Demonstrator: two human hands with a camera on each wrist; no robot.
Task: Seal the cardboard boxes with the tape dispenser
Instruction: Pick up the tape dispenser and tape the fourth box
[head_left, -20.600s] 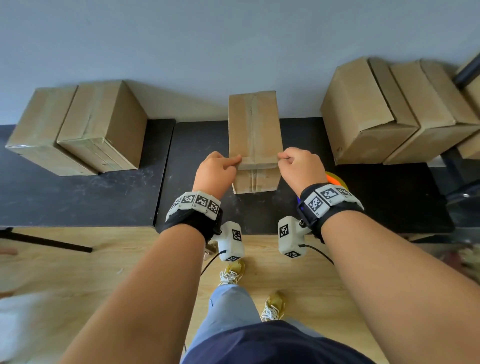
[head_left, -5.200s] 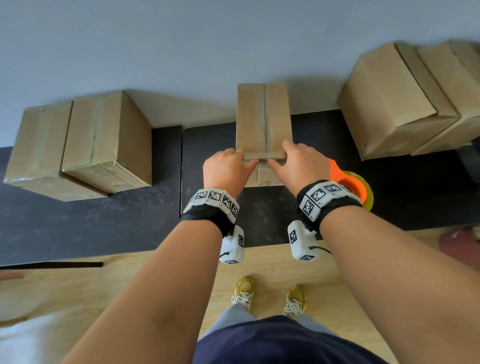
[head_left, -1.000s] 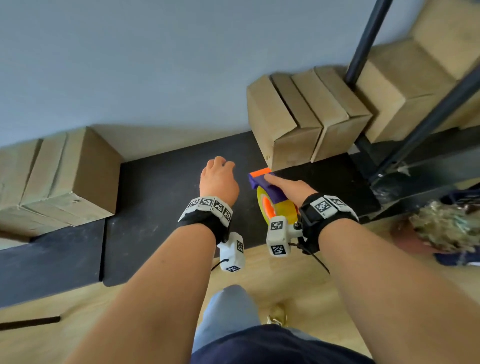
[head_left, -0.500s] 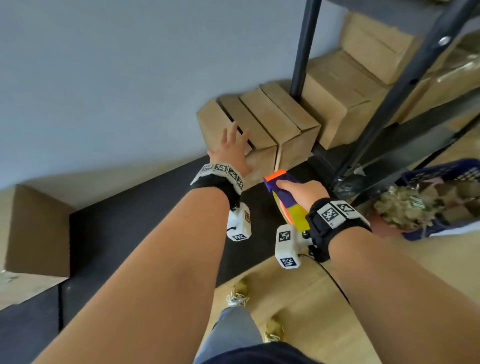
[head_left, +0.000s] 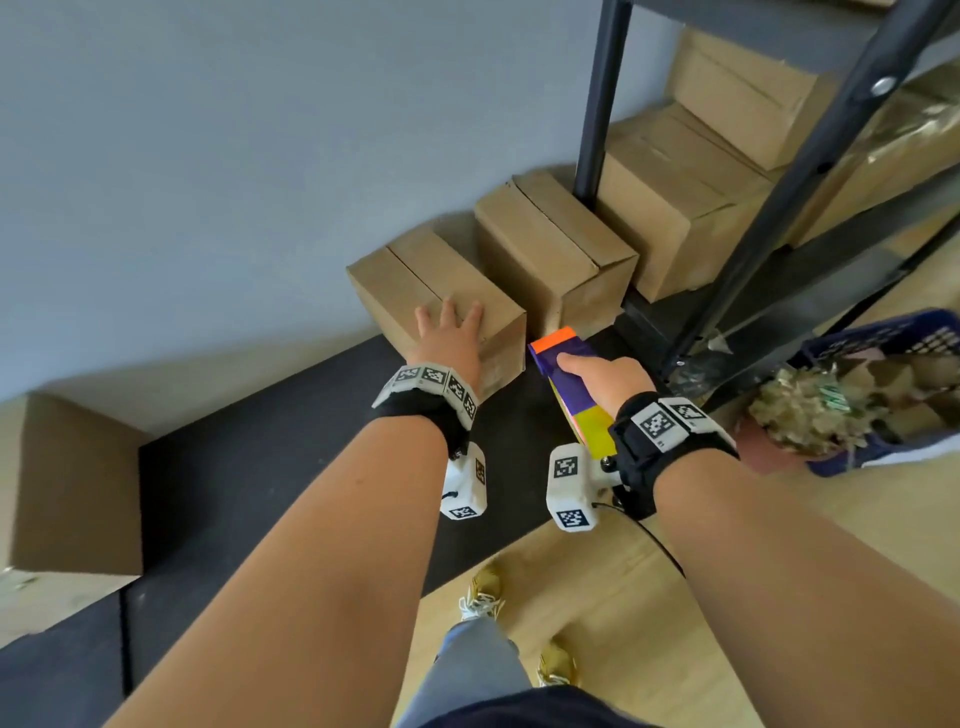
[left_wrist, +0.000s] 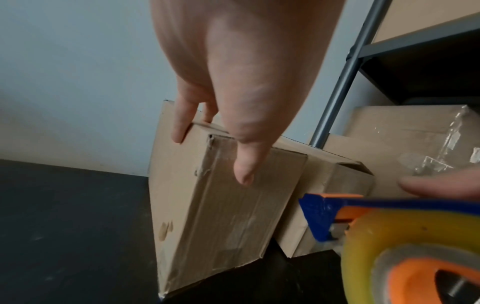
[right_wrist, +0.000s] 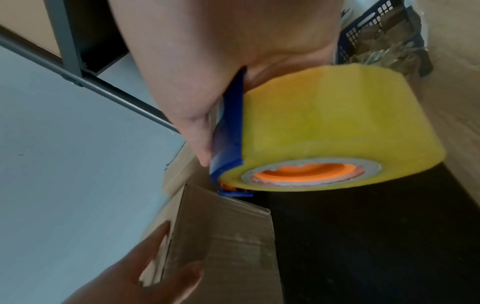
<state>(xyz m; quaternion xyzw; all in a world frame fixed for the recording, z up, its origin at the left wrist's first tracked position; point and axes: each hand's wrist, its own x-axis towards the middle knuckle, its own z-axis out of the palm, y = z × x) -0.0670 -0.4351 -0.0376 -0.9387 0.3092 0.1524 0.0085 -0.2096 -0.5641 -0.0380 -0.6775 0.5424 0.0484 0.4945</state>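
A small cardboard box (head_left: 415, 275) stands against the wall on the black table, its top flaps closed with a bare seam. My left hand (head_left: 448, 330) lies on its near top edge with fingers spread straight; in the left wrist view the thumb points down the box's front face (left_wrist: 221, 205). Just right of that box my right hand (head_left: 602, 379) grips the tape dispenser (head_left: 563, 374), which has a blue frame, an orange tip and a yellow tape roll (right_wrist: 324, 123). The dispenser's tip hangs close to the box's right corner (right_wrist: 226, 236), apart from it.
A second unsealed box (head_left: 550, 244) stands right of the first, against a black shelf post (head_left: 597, 104). More boxes (head_left: 675, 208) fill the shelf behind. A blue basket (head_left: 883, 364) of scraps sits on the floor at right. Another box (head_left: 67, 483) is at far left on the black table (head_left: 285, 441).
The view has swung right. My left hand reached forward and came down on the small box. My right hand carried the tape dispenser along toward the same box.
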